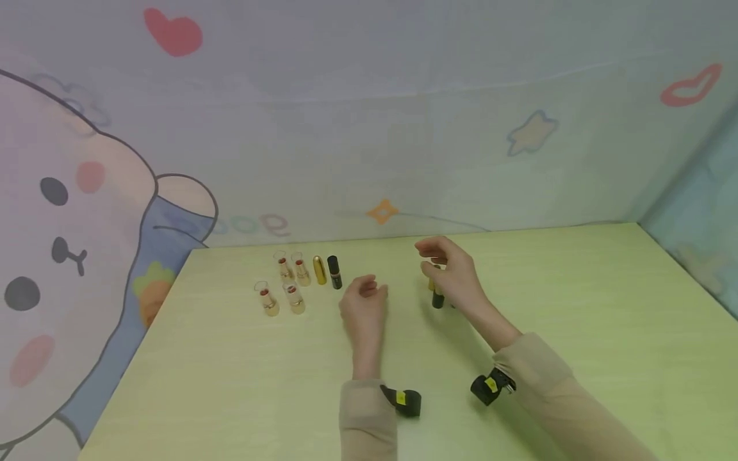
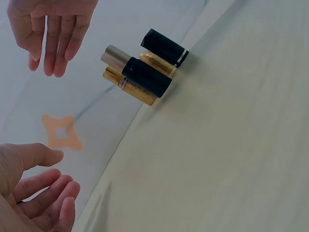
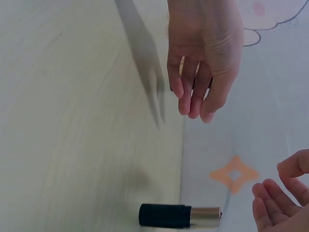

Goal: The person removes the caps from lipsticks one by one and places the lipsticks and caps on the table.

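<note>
Left hand [image 1: 363, 314] and right hand [image 1: 455, 272] hang apart over the table [image 1: 230, 384], fingers loosely bent, neither holding anything that shows. Just left of the left hand stand a black tube [image 1: 334, 274] and a gold tube [image 1: 319, 271]; further left are four lipsticks [image 1: 271, 305] with clear caps. The right hand is by a second group, partly hiding it in the head view; the left wrist view gives a black-and-silver tube [image 2: 147, 77], a stepped gold tube [image 2: 140, 94], a rounded gold tube [image 2: 157, 63] and a ringed black tube [image 2: 163, 42], all close together.

The step in hand seems to be handling this right group, with no grip taken at this moment. A next pick would call for closing thumb and fingers on one tube alone, as its neighbours look close enough to be knocked; the left hand could stay clear.
</note>
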`<state>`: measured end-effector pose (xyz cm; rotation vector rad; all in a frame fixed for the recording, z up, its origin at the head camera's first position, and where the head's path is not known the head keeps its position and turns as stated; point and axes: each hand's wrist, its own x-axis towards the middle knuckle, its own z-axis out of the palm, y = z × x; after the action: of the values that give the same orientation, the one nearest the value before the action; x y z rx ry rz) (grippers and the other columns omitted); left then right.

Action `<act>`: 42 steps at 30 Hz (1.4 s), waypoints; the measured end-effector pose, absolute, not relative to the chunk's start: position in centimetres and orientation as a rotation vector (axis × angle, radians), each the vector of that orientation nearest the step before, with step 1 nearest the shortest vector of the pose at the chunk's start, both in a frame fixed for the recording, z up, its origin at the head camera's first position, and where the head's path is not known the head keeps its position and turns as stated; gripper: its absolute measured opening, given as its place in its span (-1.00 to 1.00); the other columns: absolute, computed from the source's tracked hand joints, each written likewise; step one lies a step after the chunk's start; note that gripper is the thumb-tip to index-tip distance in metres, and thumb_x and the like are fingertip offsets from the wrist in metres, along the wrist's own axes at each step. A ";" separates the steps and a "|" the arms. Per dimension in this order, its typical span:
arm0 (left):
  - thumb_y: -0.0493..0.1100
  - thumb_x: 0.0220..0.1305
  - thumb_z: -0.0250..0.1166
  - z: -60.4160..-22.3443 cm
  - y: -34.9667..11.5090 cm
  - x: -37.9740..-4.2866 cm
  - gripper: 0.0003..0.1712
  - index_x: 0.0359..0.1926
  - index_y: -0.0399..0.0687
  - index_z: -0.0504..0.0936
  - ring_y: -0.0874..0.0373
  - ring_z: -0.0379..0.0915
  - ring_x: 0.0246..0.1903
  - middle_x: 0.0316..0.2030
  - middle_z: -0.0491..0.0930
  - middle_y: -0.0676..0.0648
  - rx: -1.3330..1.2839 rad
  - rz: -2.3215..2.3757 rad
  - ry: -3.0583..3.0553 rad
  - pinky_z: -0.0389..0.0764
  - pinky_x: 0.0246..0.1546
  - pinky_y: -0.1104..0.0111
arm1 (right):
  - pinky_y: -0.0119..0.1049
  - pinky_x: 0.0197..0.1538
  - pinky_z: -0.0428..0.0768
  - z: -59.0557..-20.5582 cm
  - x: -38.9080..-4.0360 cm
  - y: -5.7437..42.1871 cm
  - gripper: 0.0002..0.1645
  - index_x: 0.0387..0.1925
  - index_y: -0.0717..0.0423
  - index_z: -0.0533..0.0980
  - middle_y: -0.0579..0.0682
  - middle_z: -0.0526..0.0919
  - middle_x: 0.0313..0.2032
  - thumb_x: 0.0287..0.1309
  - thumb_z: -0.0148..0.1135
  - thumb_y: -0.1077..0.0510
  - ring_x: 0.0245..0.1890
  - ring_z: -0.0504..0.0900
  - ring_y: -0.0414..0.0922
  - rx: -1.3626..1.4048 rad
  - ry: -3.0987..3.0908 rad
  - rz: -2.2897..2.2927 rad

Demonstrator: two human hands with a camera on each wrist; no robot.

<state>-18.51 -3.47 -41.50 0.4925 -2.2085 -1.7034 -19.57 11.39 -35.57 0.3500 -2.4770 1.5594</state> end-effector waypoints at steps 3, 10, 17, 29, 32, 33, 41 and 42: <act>-0.23 0.06 0.41 -41.6 -4.1 -18.6 -0.71 -0.13 -0.18 0.69 0.06 0.63 -0.23 -0.23 0.71 -0.12 0.514 -1.657 -2.191 0.64 -0.17 0.19 | 0.02 0.18 0.49 -35.5 -19.9 10.6 -0.62 0.05 0.30 0.47 0.28 0.59 0.04 0.16 0.10 0.40 0.08 0.55 0.15 0.351 -2.468 1.588; -0.22 0.06 0.41 -41.9 -5.5 -18.8 -0.71 -0.15 -0.20 0.69 0.04 0.64 -0.24 -0.24 0.71 -0.13 0.578 -1.610 -2.174 0.64 -0.17 0.18 | 0.01 0.22 0.48 -35.7 -20.6 8.9 -0.63 0.03 0.36 0.47 0.31 0.59 0.01 0.15 0.13 0.41 0.08 0.55 0.17 0.387 -2.424 1.664; -0.23 0.04 0.43 -42.3 -6.6 -19.1 -0.76 -0.23 -0.22 0.69 0.03 0.63 -0.28 -0.29 0.71 -0.13 0.633 -1.553 -2.137 0.63 -0.19 0.17 | -0.06 0.20 0.52 -36.0 -21.2 7.3 -0.63 0.02 0.33 0.49 0.28 0.61 0.00 0.15 0.21 0.35 0.07 0.58 0.13 0.377 -2.439 1.723; -0.23 0.00 0.45 -42.1 -7.6 -19.1 -0.60 -0.12 -0.27 0.60 -0.05 0.55 -0.19 -0.19 0.61 -0.19 0.710 -1.511 -2.103 0.57 -0.12 0.12 | -0.11 0.17 0.55 -36.5 -21.7 4.5 -0.61 0.04 0.31 0.50 0.26 0.63 -0.01 0.14 0.26 0.31 0.03 0.60 0.11 0.378 -2.459 1.766; -0.24 0.00 0.44 -42.1 -7.7 -19.0 -0.56 -0.07 -0.30 0.58 -0.09 0.53 -0.13 -0.15 0.58 -0.22 0.714 -1.503 -2.089 0.56 -0.08 0.10 | -0.10 0.17 0.55 -36.8 -21.6 3.9 -0.60 0.03 0.33 0.50 0.27 0.62 -0.02 0.13 0.26 0.33 0.03 0.61 0.12 0.398 -2.456 1.782; -0.25 0.00 0.44 -42.1 -7.8 -19.0 -0.55 -0.06 -0.30 0.57 -0.09 0.52 -0.12 -0.15 0.58 -0.23 0.713 -1.497 -2.086 0.56 -0.07 0.10 | -0.10 0.18 0.55 -36.9 -21.6 3.8 -0.60 0.03 0.33 0.50 0.27 0.62 -0.02 0.13 0.26 0.33 0.03 0.61 0.12 0.401 -2.454 1.791; -0.23 0.03 0.42 -42.1 -8.2 -19.0 -0.55 -0.02 -0.23 0.58 -0.09 0.52 -0.04 -0.09 0.60 -0.20 0.702 -1.533 -2.078 0.55 0.02 0.09 | -0.09 0.18 0.55 -37.3 -21.6 2.4 -0.60 0.03 0.34 0.50 0.29 0.63 -0.01 0.12 0.27 0.34 0.04 0.61 0.13 0.412 -2.447 1.830; -0.23 0.03 0.42 -42.1 -8.3 -19.0 -0.55 -0.01 -0.22 0.59 -0.08 0.52 -0.03 -0.08 0.60 -0.19 0.703 -1.542 -2.074 0.55 0.04 0.10 | -0.10 0.18 0.55 -37.3 -21.6 2.2 -0.60 0.03 0.35 0.50 0.29 0.63 -0.02 0.12 0.26 0.34 0.04 0.61 0.13 0.419 -2.445 1.827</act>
<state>-18.97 -8.30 -42.06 0.7031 -2.0740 -1.5419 -21.59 2.22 -37.32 0.4191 -2.4450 1.8273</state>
